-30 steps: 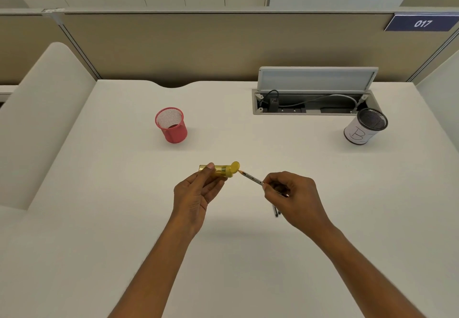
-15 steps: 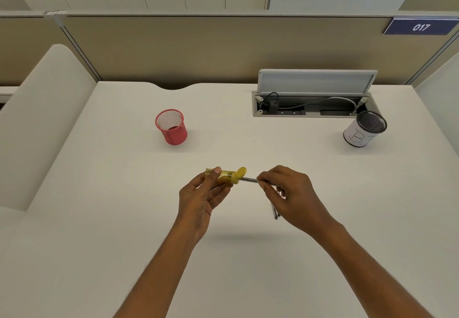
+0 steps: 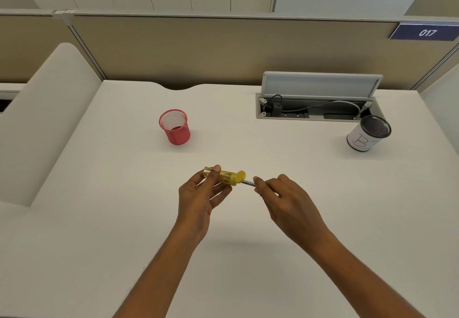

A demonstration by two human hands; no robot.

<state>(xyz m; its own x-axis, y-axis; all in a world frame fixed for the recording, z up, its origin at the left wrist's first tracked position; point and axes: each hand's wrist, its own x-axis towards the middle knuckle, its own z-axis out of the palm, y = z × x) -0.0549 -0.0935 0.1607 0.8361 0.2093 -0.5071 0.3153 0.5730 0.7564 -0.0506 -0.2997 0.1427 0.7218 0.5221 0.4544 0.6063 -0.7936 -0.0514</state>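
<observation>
My left hand (image 3: 198,201) holds a small yellow tube (image 3: 227,176) lying sideways above the desk, thumb on top and fingers beneath, its flip cap hanging open on the right end. My right hand (image 3: 285,199) pinches a thin dark pen (image 3: 248,183) between thumb and forefinger. The pen's tip sits inside the tube's open mouth. Most of the pen is hidden by my right hand and by the tube.
A red mesh cup (image 3: 175,127) stands at the back left of the white desk (image 3: 124,218). A white cup marked B with a black mesh rim (image 3: 368,134) stands at the back right. Behind it an open cable tray (image 3: 315,111) holds a plug and cord.
My right hand has pushed the pen leftward into the tube's open mouth, so less pen shows. Both hands have drifted slightly together.
</observation>
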